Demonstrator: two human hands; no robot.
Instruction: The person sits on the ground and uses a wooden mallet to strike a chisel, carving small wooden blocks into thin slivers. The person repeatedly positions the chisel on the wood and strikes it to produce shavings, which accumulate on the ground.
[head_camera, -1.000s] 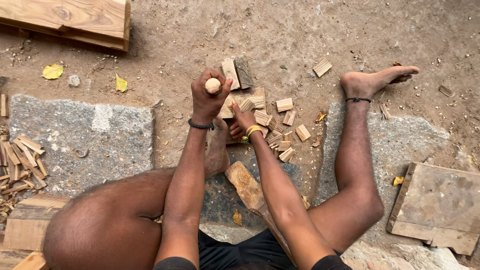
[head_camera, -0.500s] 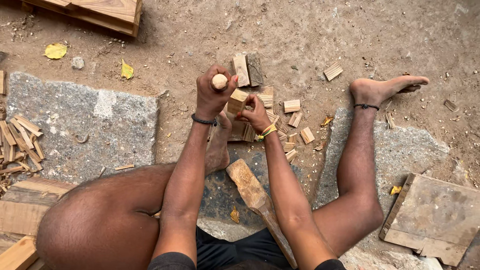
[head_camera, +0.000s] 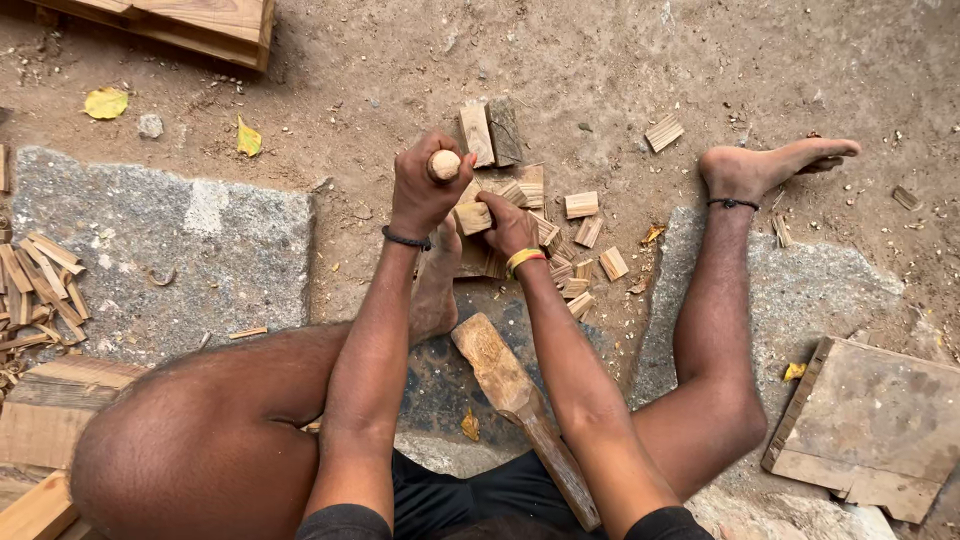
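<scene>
My left hand (head_camera: 425, 185) is closed around a round wooden handle (head_camera: 444, 164), whose pale end sticks up out of the fist. My right hand (head_camera: 507, 225) grips a small pale wood block (head_camera: 473, 217) just right of that handle. Both hands hover over a scatter of small cut wood blocks (head_camera: 575, 245) on the dirt. A wooden mallet (head_camera: 520, 400) lies untouched between my legs, its head toward the blocks. What the handle's lower end carries is hidden by my fist.
My left foot (head_camera: 435, 290) rests under my hands, my right foot (head_camera: 770, 165) stretches out right. Flat granite slabs (head_camera: 160, 250) lie on the ground. Thin wood strips (head_camera: 35, 285) pile at the left, planks (head_camera: 200, 20) top left, a square board (head_camera: 875, 425) lower right.
The view has drifted a little. My right hand has brought a small block up beside the handle in my left fist.
</scene>
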